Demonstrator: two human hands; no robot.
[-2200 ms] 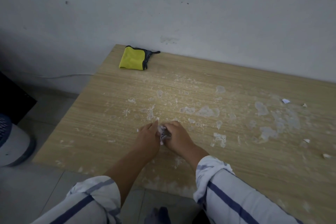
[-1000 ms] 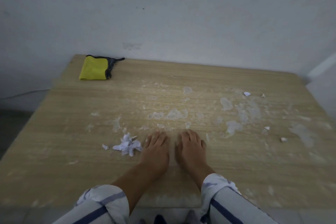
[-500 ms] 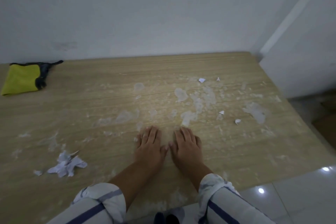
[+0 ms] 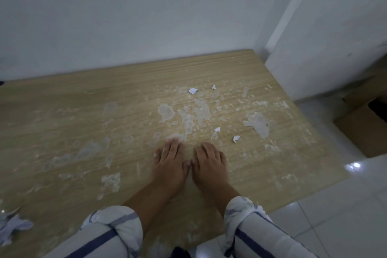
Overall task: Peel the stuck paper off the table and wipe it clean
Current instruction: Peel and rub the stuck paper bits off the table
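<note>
Left hand [image 4: 169, 165] and right hand [image 4: 210, 164] lie flat, empty, fingers spread on the bench [image 4: 62, 111], thumbs touching, just below the paper residue [image 4: 194, 115].

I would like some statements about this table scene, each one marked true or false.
1. Both hands, left hand and right hand, lie flat on the table. True.
2. The right hand holds a cloth. False: it is open and holds nothing.
3. Small loose paper scraps lie beyond the hands. True.
4. The table is wiped clean. False: whitish paper residue is stuck on it.
5. A crumpled paper pile lies at the left edge. True.
</note>
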